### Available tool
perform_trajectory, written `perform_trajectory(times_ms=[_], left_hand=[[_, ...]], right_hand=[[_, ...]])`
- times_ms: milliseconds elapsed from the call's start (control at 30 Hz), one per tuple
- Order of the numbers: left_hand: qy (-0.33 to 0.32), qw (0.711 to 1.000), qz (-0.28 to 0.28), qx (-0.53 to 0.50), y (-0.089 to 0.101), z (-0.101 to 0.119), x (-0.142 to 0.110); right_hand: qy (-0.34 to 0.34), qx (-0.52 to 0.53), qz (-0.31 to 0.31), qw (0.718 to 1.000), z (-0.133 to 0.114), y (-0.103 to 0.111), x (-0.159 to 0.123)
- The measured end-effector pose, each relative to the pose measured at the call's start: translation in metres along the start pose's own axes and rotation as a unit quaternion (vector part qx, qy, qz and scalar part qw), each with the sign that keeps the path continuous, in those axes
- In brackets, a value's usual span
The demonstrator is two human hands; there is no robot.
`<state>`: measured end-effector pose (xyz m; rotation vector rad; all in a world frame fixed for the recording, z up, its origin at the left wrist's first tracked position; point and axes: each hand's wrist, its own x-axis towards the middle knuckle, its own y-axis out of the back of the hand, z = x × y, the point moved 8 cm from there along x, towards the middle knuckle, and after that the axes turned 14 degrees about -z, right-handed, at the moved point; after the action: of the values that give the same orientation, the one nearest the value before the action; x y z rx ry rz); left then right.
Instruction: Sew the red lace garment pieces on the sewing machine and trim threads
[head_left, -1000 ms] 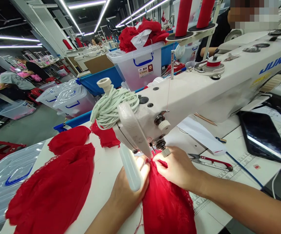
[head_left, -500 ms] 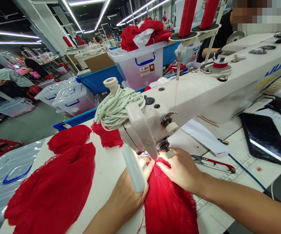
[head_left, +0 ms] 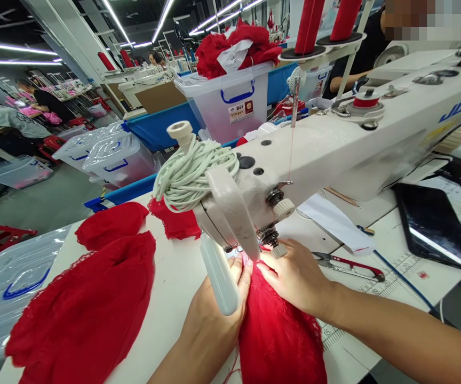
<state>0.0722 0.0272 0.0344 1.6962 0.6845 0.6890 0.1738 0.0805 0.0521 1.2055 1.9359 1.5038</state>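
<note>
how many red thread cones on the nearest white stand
2: left tall red thread cone on one round black disc, right tall red thread cone on another disc. Others may be outside the frame.

Sewing wkshop; JUKI m/c (head_left: 322, 146), thread cones (head_left: 309, 26); prob. more m/cs (head_left: 136, 88) behind.

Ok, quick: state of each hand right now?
Left hand: at the red cloth's edge, grip unclear.
Right hand: on the red cloth, grip unclear.

white strip lights (head_left: 163, 21) beneath a dark ceiling (head_left: 10, 26), a pale pillar (head_left: 63, 33), a grey floor (head_left: 68, 193)
</note>
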Motion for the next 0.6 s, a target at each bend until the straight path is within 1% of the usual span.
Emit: perform_trajectory(times_ms=[67, 200, 367, 500, 600], left_hand=[[0.004, 1.000, 0.002, 0.005, 0.001, 0.001, 0.001], [0.021, 0.999, 0.041, 0.018, 0.014, 0.002, 0.004], [0.003, 0.997, 0.013, 0.074, 0.023, 0.009, 0.012], [0.008, 0.998, 0.025, 0.055, 0.027, 0.008, 0.012], [0.009, 0.997, 0.030, 0.072, 0.027, 0.010, 0.012]], right_hand=[[0.001, -0.003, 0.011, 1.000, 0.000, 0.002, 0.000], [0.004, -0.016, 0.010, 1.000, 0.001, 0.003, 0.001], [0.006, -0.008, -0.012, 1.000, 0.002, 0.002, 0.001], [0.000, 0.004, -0.017, 1.000, 0.004, 0.000, 0.000], [-0.004, 0.001, -0.020, 1.000, 0.005, -0.001, 0.001]])
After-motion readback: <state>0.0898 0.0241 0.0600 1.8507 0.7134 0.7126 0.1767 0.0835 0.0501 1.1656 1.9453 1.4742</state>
